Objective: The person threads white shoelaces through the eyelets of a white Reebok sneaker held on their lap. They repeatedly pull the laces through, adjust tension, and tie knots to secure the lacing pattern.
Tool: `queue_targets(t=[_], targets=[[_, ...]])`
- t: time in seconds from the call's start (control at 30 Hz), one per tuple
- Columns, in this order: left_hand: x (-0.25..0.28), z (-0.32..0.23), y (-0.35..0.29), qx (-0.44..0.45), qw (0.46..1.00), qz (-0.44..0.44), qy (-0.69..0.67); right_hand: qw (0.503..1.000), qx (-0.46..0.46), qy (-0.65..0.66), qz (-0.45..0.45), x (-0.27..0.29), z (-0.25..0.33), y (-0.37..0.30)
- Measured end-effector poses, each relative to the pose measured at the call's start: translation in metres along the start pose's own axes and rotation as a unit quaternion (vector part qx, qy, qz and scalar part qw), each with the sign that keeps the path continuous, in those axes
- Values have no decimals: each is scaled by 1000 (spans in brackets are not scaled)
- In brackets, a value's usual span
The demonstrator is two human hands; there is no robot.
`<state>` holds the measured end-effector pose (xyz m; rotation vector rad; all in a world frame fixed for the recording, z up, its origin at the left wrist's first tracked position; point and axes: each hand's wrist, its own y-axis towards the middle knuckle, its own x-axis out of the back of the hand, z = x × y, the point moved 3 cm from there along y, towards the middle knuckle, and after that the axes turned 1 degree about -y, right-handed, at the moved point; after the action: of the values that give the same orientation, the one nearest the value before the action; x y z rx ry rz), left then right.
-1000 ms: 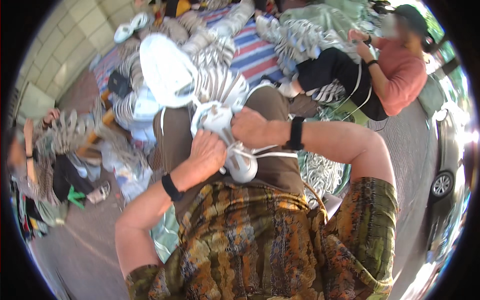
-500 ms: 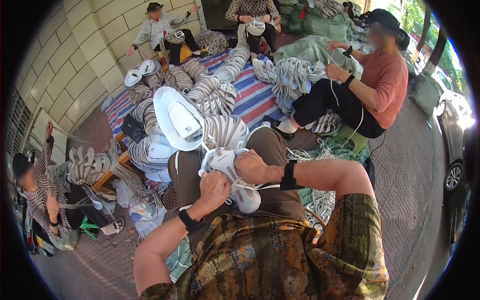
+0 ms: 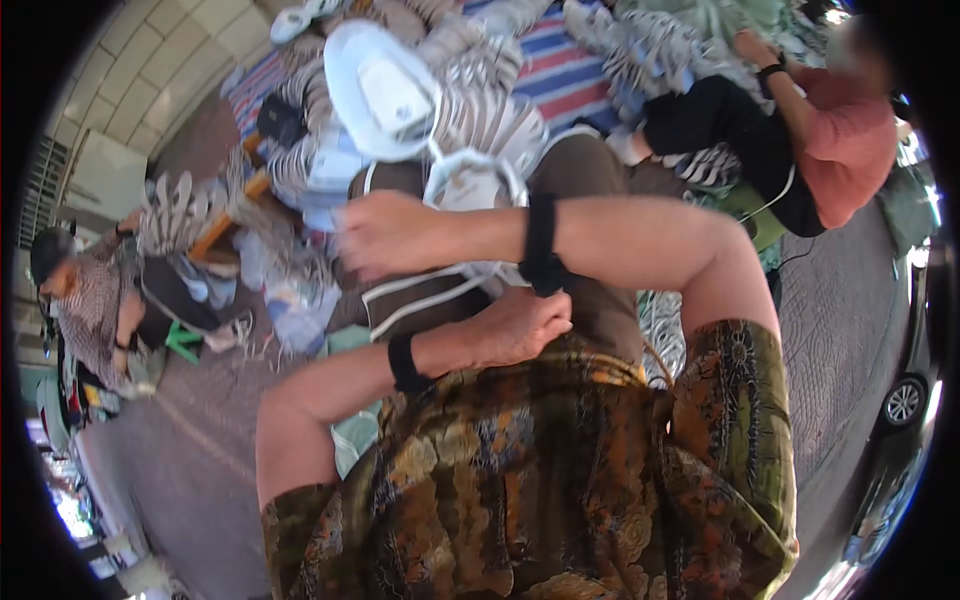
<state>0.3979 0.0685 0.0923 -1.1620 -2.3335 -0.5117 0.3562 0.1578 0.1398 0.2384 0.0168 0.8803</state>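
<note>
My forearms cross over my lap. My right hand (image 3: 385,235) reaches to the left above the brown trousers; motion smears its fingers, so what it holds cannot be told. Lower and nearer my body, my left hand (image 3: 512,325) is closed beneath my right wrist, and whatever is in its fingers is hidden. Between the two hands a white lace (image 3: 425,298) runs in loops across the trousers. Just beyond my right forearm, between my knees, rests a white shoe upper (image 3: 472,188), its near part covered by the arm.
A white pan-shaped holder (image 3: 380,92) with a pale insert stands beyond my knees. Stacked shoe uppers (image 3: 490,125) lie around it on a striped sheet (image 3: 565,75). One person in a pink top (image 3: 845,165) sits at right, another person (image 3: 95,300) at left.
My right hand has swung left, away from the shoe upper, and my left hand has moved right beneath it. The view has tilted downward, and more lace shows between the hands.
</note>
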Motion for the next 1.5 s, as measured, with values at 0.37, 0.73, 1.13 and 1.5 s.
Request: queue_targets(t=[0.37, 0.73, 1.13, 1.5], targets=[[3, -97, -31, -137, 968, 122, -173, 932, 214, -277, 94, 27, 98, -22], [173, -59, 66, 51, 954, -176, -239, 935, -207, -279, -77, 101, -19, -202], [121, 27, -43, 177, 967, -158, 96, 805, -156, -567, -74, 106, 2, -213], [111, 52, -74, 324, 939, -64, -101, 817, -37, -479, -319, 149, 18, -206]])
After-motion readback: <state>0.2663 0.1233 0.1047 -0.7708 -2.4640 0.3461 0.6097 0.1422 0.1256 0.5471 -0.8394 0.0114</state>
